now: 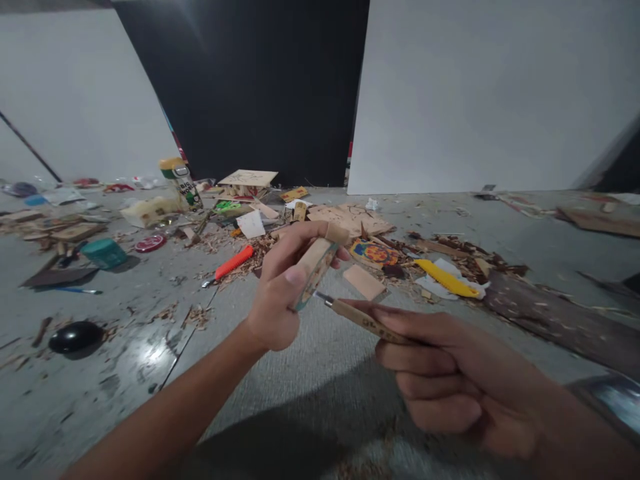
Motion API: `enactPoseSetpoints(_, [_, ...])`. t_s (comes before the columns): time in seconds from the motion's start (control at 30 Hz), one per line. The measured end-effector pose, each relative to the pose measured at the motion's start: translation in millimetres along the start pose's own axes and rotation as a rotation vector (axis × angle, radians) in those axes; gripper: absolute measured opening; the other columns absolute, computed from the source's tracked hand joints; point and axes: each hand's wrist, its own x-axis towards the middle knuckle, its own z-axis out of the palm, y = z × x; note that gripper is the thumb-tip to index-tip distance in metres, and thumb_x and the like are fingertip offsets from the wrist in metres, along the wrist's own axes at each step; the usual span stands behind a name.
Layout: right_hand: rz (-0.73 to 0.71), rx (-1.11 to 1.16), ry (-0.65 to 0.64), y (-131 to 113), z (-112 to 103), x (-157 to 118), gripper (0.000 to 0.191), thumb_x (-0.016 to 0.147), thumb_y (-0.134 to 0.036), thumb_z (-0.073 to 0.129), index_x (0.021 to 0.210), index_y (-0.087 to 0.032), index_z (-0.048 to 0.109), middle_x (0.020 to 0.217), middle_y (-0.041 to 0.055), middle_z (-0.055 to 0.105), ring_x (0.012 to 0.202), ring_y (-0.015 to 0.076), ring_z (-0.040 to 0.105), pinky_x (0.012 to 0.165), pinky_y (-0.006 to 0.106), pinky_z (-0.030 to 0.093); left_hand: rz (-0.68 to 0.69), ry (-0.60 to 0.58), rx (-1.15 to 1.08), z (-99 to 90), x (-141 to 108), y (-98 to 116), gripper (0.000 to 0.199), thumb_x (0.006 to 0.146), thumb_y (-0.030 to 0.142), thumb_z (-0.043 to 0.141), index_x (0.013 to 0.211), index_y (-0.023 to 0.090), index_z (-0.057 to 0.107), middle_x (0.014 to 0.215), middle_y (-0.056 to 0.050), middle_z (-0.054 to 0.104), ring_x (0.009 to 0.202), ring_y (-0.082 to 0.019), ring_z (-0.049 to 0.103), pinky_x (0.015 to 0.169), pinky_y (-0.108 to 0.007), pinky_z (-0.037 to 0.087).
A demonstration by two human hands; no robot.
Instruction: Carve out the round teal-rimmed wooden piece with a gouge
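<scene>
My left hand (283,293) is wrapped round a small wooden block (318,267), held tilted above the floor; its side facing right shows a blue-green edge and some painted marks. In my right hand (445,373) is a carving tool (370,321) with a wooden handle and a short metal tip. That tip points left and lies close to the block's lower edge; whether it touches cannot be made out. Just behind the tool, a flat tan wood piece (365,282) rests on the floor. A painted piece (375,253) lies behind it.
Wood shavings cover parts of the grey floor (280,400). An orange cutter (234,263), a teal jar (104,253) and a black rounded object (76,337) lie left. A yellow cutter (447,278) and a dark plank (560,320) lie right. Boards stand behind.
</scene>
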Motion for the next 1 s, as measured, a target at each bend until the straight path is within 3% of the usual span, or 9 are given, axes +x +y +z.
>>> enactPoseSetpoints(0.3, [0.055, 0.043, -0.2, 4, -9, 4, 0.024, 0.098, -0.025, 0.049, 0.104, -0.018, 0.071, 0.045, -0.0126, 0.026, 0.034, 0.002, 0.004, 0.031, 0.007, 0.024, 0.061, 0.051, -0.138, 3.3, -1, 4, 0.038, 0.082, 0.048, 0.06, 0.104, 0.018, 0.071, 0.108, -0.012, 0.068, 0.106, -0.033, 0.066, 0.09, -0.044, 0.054])
enactPoseSetpoints(0.4, [0.049, 0.03, -0.22, 6, -10, 3, 0.025, 0.098, -0.025, 0.048, 0.103, -0.017, 0.07, 0.045, -0.0124, 0.028, 0.033, 0.0022, 0.005, 0.031, 0.008, 0.025, 0.058, 0.067, -0.139, 3.2, -2, 4, 0.038, 0.082, 0.048, 0.06, 0.104, 0.019, 0.071, 0.11, -0.012, 0.068, 0.107, -0.034, 0.066, 0.09, -0.045, 0.055])
enactPoseSetpoints(0.6, [0.056, 0.029, -0.174, 8, -9, 0, 0.033, 0.1, -0.022, 0.046, 0.125, -0.013, 0.066, 0.049, -0.0126, 0.03, 0.036, 0.002, 0.005, 0.033, 0.008, 0.02, 0.057, 0.061, -0.13, 2.3, -3, 5, 0.035, 0.084, 0.048, 0.058, 0.104, 0.022, 0.071, 0.112, -0.01, 0.068, 0.108, -0.033, 0.066, 0.086, -0.043, 0.056])
enactPoseSetpoints(0.8, [0.11, 0.05, -0.258, 8, -11, 4, 0.03, 0.097, -0.025, 0.051, 0.12, -0.015, 0.068, 0.047, -0.013, 0.028, 0.034, 0.0022, 0.006, 0.031, 0.01, 0.018, 0.045, 0.063, -0.16, 3.8, -3, 7, 0.034, 0.083, 0.047, 0.059, 0.102, 0.022, 0.071, 0.11, -0.01, 0.069, 0.108, -0.033, 0.066, 0.084, -0.042, 0.057])
enactPoseSetpoints(1.0, [0.076, 0.049, -0.251, 11, -13, 3, 0.03, 0.094, -0.03, 0.056, 0.119, -0.016, 0.065, 0.046, -0.0138, 0.028, 0.035, 0.0023, 0.005, 0.03, 0.01, 0.016, 0.075, 0.072, -0.17, 4.6, -4, 6, 0.034, 0.083, 0.046, 0.059, 0.103, 0.021, 0.07, 0.11, -0.011, 0.069, 0.107, -0.033, 0.066, 0.091, -0.046, 0.055])
